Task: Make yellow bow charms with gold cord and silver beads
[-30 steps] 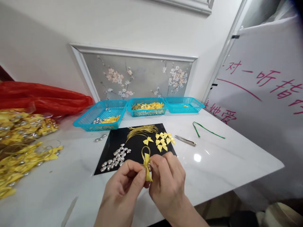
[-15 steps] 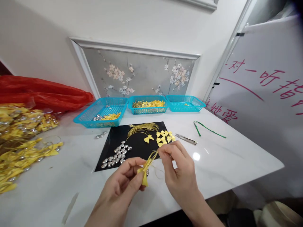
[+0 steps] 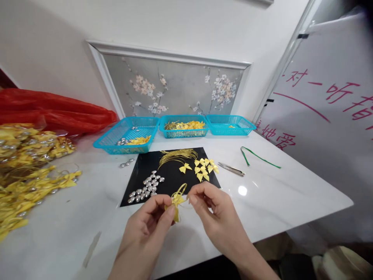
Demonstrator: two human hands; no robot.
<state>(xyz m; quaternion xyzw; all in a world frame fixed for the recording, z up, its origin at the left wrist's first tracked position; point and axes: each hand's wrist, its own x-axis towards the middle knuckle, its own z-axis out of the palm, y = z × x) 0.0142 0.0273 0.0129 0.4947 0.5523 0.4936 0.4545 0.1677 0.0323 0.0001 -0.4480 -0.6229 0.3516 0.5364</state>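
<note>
1. Clamped between thumb and forefinger of the left hand [image 3: 150, 225], above the near edge of the table [image 3: 276, 194]: a yellow bow [image 3: 177, 201], with a gold loop [image 3: 181, 189] rising from its top.
2. Just to the right, thumb and forefinger of the right hand [image 3: 220, 219] together, closed on a gold strand [image 3: 184, 200] running out from the bow.
3. Beyond the fingers, on a black mat [image 3: 171, 182]: silver beads [image 3: 148, 186] grouped at left, a bundle of gold cords [image 3: 179, 154] along the far edge, a single loose bow [image 3: 185, 167] below the cords and a cluster of bows [image 3: 204, 169] at right.
4. Lying right of the mat, metal snips [image 3: 231, 168] and, farther off, a bent green tie [image 3: 259, 156].
5. Against the wall, three blue baskets in a row. Inside the left basket [image 3: 122, 149], silver beads beside a pile of yellow bows, plus a few beads near the back. Heaped in the middle basket [image 3: 185, 134], yellow bows and gold cords. In the right basket [image 3: 233, 132], only one small yellow piece.
6. Outside the left basket, near its front, a few stray beads [image 3: 126, 163].
7. At far left, bulging with yellow bows and silver beads, a clear bag [image 3: 62, 135]; behind, red sheer fabric [image 3: 58, 111]; in front, more beaded bows [image 3: 43, 190] piled on the tabletop.
</note>
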